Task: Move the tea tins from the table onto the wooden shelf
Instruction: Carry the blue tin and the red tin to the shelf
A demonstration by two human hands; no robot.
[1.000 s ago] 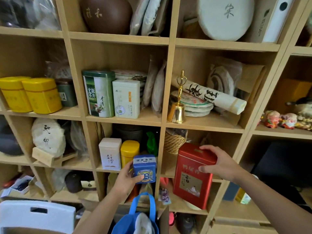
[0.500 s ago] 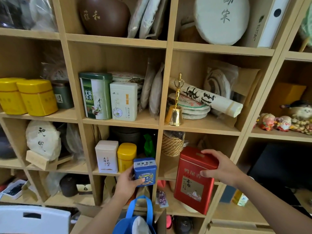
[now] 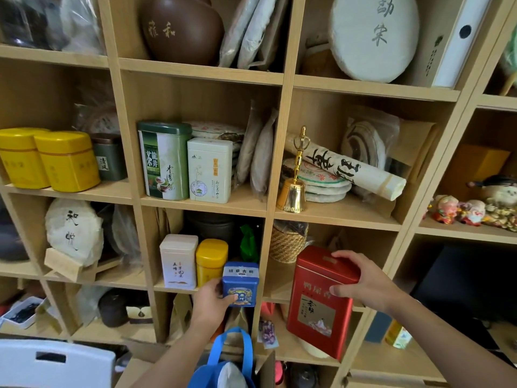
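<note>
The small blue tin, gripped by the left hand, is carried up and rightwards from below the yellow tin until it is held just beside that tin's right side. The red tin, gripped by the right hand, is raised slightly towards its compartment.

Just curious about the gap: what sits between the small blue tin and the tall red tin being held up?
In the head view, only the shelf's upright wooden divider lies between the small blue tin and the tall red tin.
</note>
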